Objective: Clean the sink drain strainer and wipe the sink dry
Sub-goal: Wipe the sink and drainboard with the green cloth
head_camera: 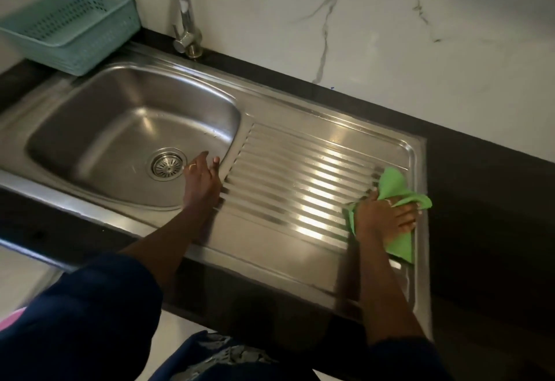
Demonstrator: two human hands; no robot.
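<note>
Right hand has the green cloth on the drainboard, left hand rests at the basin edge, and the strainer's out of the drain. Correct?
No. The head view shows the strainer in the drain. Otherwise right: right hand holds the green cloth on the drainboard, left hand at the basin edge.

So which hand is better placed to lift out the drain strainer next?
Left. The left hand lies empty at the basin edge, right beside the drain strainer; the right hand is across the drainboard, holding the green cloth.
</note>
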